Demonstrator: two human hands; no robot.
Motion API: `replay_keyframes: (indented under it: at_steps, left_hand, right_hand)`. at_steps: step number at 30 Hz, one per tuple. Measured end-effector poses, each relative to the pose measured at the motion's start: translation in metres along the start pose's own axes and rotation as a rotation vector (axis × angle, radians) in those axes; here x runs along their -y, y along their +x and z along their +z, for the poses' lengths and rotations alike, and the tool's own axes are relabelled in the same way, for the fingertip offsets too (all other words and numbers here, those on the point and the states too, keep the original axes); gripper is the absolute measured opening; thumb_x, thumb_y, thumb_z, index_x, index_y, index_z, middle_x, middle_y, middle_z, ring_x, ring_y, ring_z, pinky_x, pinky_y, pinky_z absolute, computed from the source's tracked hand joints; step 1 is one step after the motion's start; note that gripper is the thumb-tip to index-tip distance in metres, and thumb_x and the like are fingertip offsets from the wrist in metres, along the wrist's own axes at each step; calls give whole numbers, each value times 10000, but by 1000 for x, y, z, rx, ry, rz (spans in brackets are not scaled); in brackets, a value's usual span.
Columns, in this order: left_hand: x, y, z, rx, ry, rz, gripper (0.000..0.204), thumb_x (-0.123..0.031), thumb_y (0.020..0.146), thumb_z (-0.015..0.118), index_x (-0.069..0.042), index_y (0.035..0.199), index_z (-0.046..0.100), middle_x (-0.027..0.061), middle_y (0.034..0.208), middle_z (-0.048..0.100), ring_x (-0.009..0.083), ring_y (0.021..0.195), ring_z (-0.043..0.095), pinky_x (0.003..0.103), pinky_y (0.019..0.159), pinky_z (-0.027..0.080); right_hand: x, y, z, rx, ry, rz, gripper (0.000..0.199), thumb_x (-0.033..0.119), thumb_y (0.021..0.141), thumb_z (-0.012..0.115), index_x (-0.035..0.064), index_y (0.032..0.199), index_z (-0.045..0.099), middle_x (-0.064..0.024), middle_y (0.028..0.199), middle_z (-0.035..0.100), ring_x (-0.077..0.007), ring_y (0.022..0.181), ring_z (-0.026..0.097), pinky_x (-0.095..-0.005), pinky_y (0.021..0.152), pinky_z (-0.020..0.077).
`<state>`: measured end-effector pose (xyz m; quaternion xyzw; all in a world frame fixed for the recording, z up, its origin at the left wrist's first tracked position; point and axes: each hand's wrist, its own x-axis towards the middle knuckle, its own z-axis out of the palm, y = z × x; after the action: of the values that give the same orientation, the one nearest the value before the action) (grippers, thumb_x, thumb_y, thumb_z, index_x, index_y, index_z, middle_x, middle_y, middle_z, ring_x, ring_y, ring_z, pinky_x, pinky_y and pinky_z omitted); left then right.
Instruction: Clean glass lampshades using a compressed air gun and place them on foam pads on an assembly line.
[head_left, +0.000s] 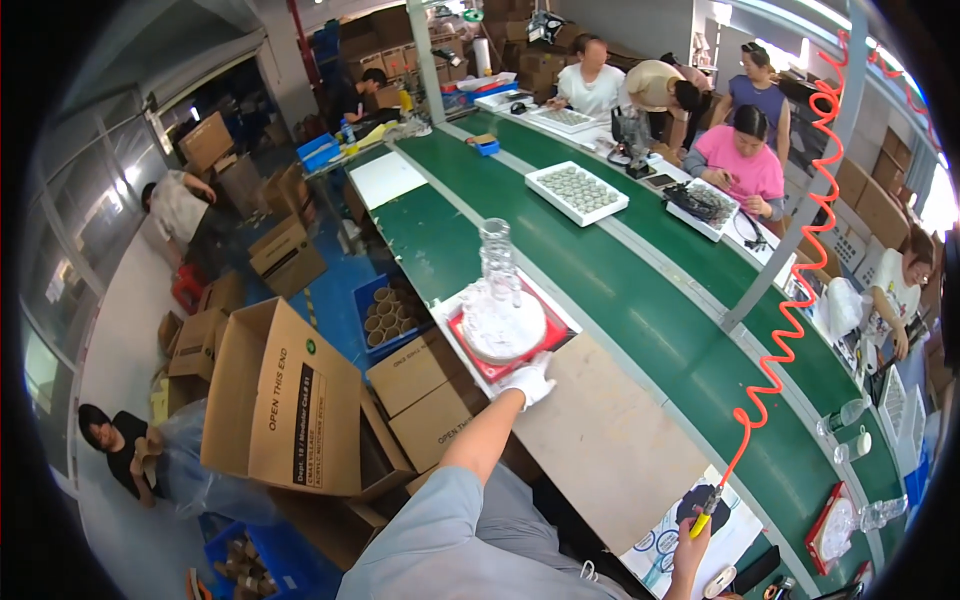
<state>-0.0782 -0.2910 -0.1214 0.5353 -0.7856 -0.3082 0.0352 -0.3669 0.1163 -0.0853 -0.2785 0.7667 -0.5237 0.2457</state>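
My left hand (pixel 528 381), in a white glove, is at the near edge of a square red base (pixel 530 352), its fingers closed on the edge. A round white, snow-like mound (pixel 502 325) sits on that base. Clear, tower-like plastic pieces (pixel 496 250) stand upright at its far side. My right hand (pixel 688 545), lower right, is wrapped around a yellow-handled air blow gun (pixel 704 518). A red coiled hose (pixel 766 385) runs up from the gun.
A brown board (pixel 610 430) lies beside the base. Large open cartons (pixel 285 400) stand at left, near a blue crate of cardboard tubes (pixel 388 312). Along the green conveyor (pixel 450 160) sit white trays of small parts (pixel 577 192). Co-workers sit across it. A post (pixel 795 230) rises at right.
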Motion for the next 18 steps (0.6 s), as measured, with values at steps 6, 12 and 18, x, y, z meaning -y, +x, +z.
replay_keyframes:
  at_steps: [6, 12, 18]
  left_hand:
    - [11, -28, 77, -297, 356, 97, 730, -465, 911, 470, -17, 1454, 277, 198, 1523, 241, 345, 1421, 194, 528, 1150, 121]
    - [-26, -160, 124, -233, 398, 301, 750, -525, 913, 443, -6, 1439, 316, 207, 1523, 243, 369, 1430, 159, 549, 1148, 79]
    - [-56, -233, 153, 4, 362, 534, 699, -449, 871, 569, -29, 1396, 379, 226, 1467, 317, 390, 1388, 241, 564, 1087, 238]
  right_hand:
    - [17, -6, 3, -167, 170, -119, 522, -24, 863, 555, 49, 1342, 358, -7, 859, 496, -80, 701, 480, -211, 616, 399]
    - [42, -5, 34, -51, 508, -92, 632, 76, 925, 566, 133, 1470, 252, -6, 840, 490, -75, 658, 470, -214, 565, 417]
    - [42, -14, 95, 51, 591, -125, 617, 93, 940, 550, 81, 1475, 243, -15, 798, 511, -91, 655, 495, -236, 598, 437]
